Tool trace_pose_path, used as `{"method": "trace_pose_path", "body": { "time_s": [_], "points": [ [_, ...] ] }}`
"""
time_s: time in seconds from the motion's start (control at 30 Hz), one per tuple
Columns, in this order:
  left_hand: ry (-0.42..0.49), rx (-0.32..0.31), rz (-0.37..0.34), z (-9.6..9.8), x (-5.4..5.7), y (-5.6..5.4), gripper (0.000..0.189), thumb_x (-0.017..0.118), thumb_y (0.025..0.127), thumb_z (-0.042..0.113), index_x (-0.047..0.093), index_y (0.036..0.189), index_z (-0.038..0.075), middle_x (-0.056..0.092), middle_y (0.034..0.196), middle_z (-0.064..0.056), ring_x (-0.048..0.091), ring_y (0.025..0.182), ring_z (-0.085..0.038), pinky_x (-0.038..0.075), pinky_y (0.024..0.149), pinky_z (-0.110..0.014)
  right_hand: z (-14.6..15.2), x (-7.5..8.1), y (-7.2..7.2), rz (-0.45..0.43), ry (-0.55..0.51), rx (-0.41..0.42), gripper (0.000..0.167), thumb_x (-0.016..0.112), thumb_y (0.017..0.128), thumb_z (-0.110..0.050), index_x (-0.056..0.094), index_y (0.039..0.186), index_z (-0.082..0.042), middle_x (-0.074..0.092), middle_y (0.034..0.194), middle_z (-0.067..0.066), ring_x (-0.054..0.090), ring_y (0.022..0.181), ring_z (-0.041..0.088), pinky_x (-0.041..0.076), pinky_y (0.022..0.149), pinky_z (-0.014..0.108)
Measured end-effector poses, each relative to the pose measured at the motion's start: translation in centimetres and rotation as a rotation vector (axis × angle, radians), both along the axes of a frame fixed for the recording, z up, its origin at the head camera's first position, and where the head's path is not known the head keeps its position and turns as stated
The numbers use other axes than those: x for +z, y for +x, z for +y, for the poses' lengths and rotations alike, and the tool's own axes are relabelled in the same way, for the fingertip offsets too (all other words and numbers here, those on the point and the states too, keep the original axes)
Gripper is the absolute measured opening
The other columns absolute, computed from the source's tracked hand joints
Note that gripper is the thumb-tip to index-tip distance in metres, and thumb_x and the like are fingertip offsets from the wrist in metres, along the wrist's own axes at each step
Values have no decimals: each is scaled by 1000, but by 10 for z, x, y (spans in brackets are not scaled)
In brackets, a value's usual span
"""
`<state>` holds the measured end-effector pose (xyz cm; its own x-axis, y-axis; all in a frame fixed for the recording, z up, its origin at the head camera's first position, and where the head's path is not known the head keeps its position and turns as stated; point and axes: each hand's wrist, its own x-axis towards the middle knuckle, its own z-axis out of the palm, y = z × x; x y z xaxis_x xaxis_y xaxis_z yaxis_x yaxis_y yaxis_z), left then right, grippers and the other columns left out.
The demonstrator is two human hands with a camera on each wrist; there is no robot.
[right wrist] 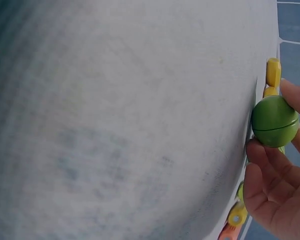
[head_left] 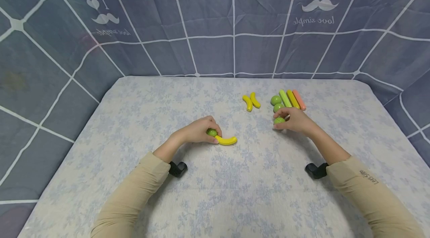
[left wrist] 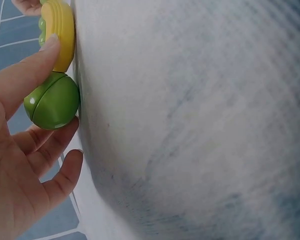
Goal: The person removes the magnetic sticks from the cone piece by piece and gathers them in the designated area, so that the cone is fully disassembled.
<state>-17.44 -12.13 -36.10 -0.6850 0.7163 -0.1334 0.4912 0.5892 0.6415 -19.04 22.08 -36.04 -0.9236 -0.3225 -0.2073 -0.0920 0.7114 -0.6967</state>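
Note:
My left hand (head_left: 199, 130) holds a green toy ball (head_left: 212, 132) low over the cloth, its fingers bent around it. Seen from the left wrist, a seam runs round this ball, and the thumb lies across a yellow toy banana (left wrist: 65, 35) touching the ball. The same banana (head_left: 227, 141) points right in the head view. At the right, my right hand (head_left: 298, 120) pinches another seamed green ball (right wrist: 275, 121) between thumb and fingers, at the near end of a row with two more green balls (head_left: 276, 100).
Three sticks, light green (head_left: 285, 99), yellow (head_left: 293, 99) and salmon (head_left: 299, 99), lie side by side beyond the right hand. Two more bananas (head_left: 247, 103) rest left of the balls. A floral cloth (head_left: 215, 200) covers the table; blue checked curtains (head_left: 208, 10) hang behind and beside it.

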Motion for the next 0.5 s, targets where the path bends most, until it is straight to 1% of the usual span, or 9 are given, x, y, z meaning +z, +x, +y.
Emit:
{"method": "trace_pose_path", "body": {
  "time_s": [0.27, 0.5],
  "points": [
    [-16, 5, 24, 2, 0, 0, 15, 74, 80, 15, 71, 95, 12, 53, 93, -2, 43, 80, -15, 37, 71, -27, 1, 2, 1, 14, 11, 3, 33, 74, 80, -14, 61, 106, 2, 56, 102, 16, 55, 88, 28, 48, 68, 32],
    [-20, 10, 16, 2, 0, 0, 13, 74, 81, 15, 71, 93, 13, 53, 91, -1, 43, 79, -14, 38, 70, -27, 3, 3, 2, 7, 3, 2, 35, 74, 79, -14, 61, 107, 3, 55, 102, 17, 55, 89, 29, 49, 71, 34]
  ]
}}
